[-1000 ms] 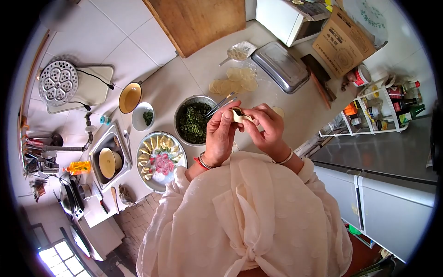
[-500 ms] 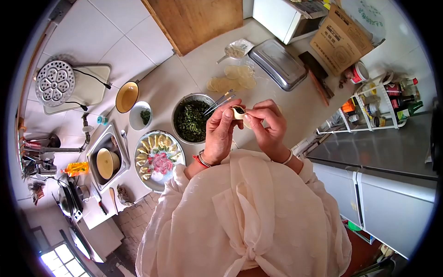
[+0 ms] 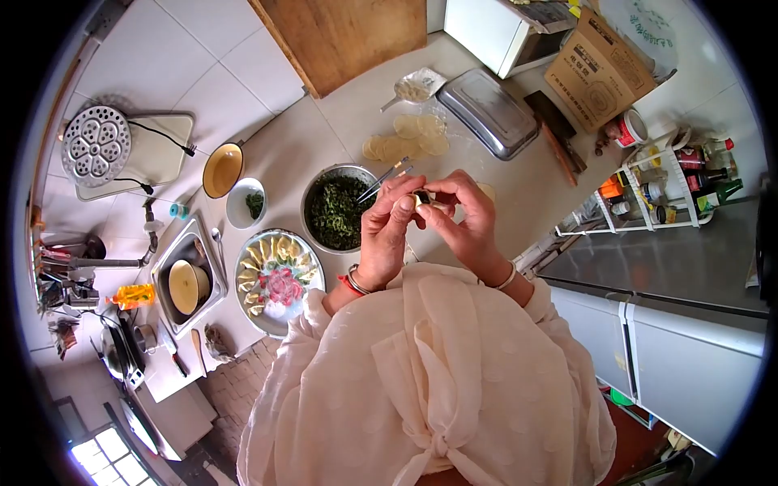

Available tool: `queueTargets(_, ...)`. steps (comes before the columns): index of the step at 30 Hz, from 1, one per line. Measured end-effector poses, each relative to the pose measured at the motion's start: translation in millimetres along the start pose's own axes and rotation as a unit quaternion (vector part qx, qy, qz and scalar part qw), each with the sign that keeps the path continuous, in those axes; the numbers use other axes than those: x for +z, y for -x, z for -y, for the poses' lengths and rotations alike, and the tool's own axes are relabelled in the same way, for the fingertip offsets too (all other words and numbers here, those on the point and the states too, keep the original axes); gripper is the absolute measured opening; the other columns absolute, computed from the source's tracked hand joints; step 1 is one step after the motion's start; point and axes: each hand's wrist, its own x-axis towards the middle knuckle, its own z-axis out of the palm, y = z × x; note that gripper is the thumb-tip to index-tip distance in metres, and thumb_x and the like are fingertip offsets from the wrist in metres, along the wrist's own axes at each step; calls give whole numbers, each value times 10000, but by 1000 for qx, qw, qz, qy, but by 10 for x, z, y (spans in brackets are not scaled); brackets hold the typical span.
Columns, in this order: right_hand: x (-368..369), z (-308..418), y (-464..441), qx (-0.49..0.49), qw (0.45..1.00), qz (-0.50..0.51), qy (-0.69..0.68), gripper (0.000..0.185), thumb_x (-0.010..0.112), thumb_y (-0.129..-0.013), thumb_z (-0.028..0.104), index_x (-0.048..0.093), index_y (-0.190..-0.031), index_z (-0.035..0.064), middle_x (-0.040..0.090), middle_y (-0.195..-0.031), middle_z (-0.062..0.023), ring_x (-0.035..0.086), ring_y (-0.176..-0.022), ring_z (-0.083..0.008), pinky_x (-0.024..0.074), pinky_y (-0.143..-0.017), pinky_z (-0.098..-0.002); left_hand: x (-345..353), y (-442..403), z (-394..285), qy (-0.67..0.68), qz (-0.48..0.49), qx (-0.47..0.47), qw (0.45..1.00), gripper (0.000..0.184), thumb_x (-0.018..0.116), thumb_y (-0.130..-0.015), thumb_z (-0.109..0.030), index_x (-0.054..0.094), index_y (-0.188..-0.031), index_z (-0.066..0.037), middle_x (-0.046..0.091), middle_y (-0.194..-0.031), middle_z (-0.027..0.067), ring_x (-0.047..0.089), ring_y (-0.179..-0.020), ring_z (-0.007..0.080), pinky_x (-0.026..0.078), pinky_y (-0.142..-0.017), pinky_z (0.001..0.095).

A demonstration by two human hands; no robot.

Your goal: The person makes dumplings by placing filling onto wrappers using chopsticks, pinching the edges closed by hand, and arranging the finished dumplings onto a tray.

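Between my two hands is a dumpling (image 3: 419,199), its pale wrapper folded partly round dark green filling. My left hand (image 3: 385,231) grips its left side, thumb on top. The fingertips of my right hand (image 3: 468,223) pinch its right edge. Just left of my hands stands a metal bowl of chopped green filling (image 3: 339,209), with a pair of chopsticks (image 3: 384,181) leaning in it. A flower-patterned plate (image 3: 284,318) holds several folded dumplings (image 3: 258,259) along its rim. Beyond my hands, round dough wrappers (image 3: 405,144) lie overlapping on the counter.
A small white bowl (image 3: 236,212) and a yellow bowl (image 3: 224,170) stand left, near the sink (image 3: 212,293). At the back are a strainer-like scoop (image 3: 415,87) and a metal lidded tray (image 3: 488,113). Right are a cardboard box (image 3: 600,69) and a bottle rack (image 3: 660,190).
My right hand has moved left and closer to my left hand, its fingers now pressing the wrapper's edge. Less of the dumpling shows between the fingers.
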Motion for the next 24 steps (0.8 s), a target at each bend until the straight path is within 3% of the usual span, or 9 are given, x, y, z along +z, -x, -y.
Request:
queueTargets(7, -17, -60, 14, -16, 999, -9, -26, 66, 661, -881, 28, 647, -940, -1, 565, -804, -41, 508, -650, -89, 406, -550, -229, -31, -15, 13, -8, 46, -9, 999, 411, 576, -993, -295, 598, -1289, -11, 515, -1295, 54, 556, -1063, 148, 462, -801, 301)
queueTargets(10, 34, -49, 58, 41, 988, -39, -146, 20, 624, -907, 16, 636, -908, 0, 560, -806, -32, 489, -664, -84, 394, -569, -226, 11, -5, -47, 62, 81, -40, 994, 590, 579, -970, -416, 488, -1393, -14, 500, -1357, 88, 539, -1143, 185, 444, -915, 351)
queueTargets(13, 16, -60, 66, 61, 981, -49, -176, 42, 607, -917, 7, 630, -883, 12, 552, -807, -22, 467, -677, -77, 374, -592, -219, 102, -25, -70, 94, 74, -21, 993, 765, 564, -944, -518, 343, -1474, -12, 481, -1404, 112, 501, -1223, 220, 382, -1028, 398)
queueTargets(16, 16, -96, 93, 124, 948, -57, -289, 45, 596, -932, 28, 627, -899, 21, 542, -807, -11, 453, -683, -69, 358, -603, -213, 58, -49, -52, 115, 106, -9, 988, 674, 479, -1005, -452, 293, -1504, -39, 453, -1432, 134, 407, -1342, 243, 277, -1133, 400)
queueTargets(19, 50, -53, 92, 185, 916, -65, -349, 54, 582, -951, 57, 618, -928, 24, 546, -818, -10, 456, -685, -71, 366, -601, -216, 130, -22, -87, 52, 77, -17, 996, 769, 502, -967, -545, 309, -1472, 2, 465, -1408, 160, 488, -1238, 255, 372, -1047, 413)
queueTargets(22, 89, -44, 90, 184, 935, -62, -296, 68, 571, -962, 75, 608, -943, 21, 561, -846, -13, 470, -695, -68, 375, -599, -216, 71, -3, -63, 2, 100, 9, 995, 744, 474, -983, -536, 311, -1463, 9, 460, -1405, 175, 495, -1226, 260, 406, -1014, 411)
queueTargets(24, 116, -71, 111, 195, 945, -63, -255, 52, 604, -949, 79, 618, -948, 29, 572, -834, 8, 478, -697, -42, 379, -595, -205, 60, 8, -63, -24, 80, 5, 996, 643, 428, -1025, -458, 377, -1423, 44, 487, -1394, 174, 504, -1232, 252, 412, -1024, 392)
